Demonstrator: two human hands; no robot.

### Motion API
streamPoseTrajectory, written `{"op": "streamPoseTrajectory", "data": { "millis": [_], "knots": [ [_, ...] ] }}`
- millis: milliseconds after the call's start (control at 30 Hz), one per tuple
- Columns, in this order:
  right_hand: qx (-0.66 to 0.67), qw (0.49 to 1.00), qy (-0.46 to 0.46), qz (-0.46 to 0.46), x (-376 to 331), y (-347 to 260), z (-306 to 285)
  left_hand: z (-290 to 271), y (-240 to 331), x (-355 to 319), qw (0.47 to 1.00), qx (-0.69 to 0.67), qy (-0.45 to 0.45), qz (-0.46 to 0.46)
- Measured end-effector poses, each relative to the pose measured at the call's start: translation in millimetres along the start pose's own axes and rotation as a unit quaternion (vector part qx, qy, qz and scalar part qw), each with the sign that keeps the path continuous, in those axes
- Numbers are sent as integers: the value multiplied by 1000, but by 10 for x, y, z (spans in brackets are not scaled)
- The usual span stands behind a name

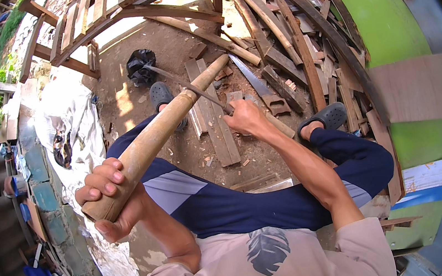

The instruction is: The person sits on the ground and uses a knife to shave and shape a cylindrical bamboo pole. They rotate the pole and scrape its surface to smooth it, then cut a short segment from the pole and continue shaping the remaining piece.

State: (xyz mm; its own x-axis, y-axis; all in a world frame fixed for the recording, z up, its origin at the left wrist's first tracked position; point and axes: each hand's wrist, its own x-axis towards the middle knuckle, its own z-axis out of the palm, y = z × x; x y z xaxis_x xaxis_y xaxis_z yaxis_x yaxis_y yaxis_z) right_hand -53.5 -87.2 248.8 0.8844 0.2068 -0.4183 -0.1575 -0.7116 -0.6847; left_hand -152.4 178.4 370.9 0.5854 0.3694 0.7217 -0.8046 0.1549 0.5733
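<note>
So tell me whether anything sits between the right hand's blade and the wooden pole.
Nothing visible does. The right hand holds a thin curved blade that lies straight across the wooden pole, seemingly touching it about midway along. The left hand grips the pole's thick near end, well clear of the blade.

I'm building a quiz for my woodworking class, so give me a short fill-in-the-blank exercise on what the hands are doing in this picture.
1. The left hand grips the thick end of a long wooden ____.
2. The right hand holds a thin, dark metal blade that lies ____ the pole.
3. Both feet wear grey ____.

Missing words: pole; across; clogs
</note>
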Motion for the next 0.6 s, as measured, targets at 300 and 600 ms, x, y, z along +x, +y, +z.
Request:
{"op": "streamPoseTrajectory", "data": {
  "millis": [300,600],
  "knots": [
    [3,994,-53,-100,-146,-69,-46,-57,56,-18,997,-30,-67,-13],
    [-39,979,-24,-197,-277,-131,46,-159,73,-47,996,-30,-79,-20]
  ]
}}
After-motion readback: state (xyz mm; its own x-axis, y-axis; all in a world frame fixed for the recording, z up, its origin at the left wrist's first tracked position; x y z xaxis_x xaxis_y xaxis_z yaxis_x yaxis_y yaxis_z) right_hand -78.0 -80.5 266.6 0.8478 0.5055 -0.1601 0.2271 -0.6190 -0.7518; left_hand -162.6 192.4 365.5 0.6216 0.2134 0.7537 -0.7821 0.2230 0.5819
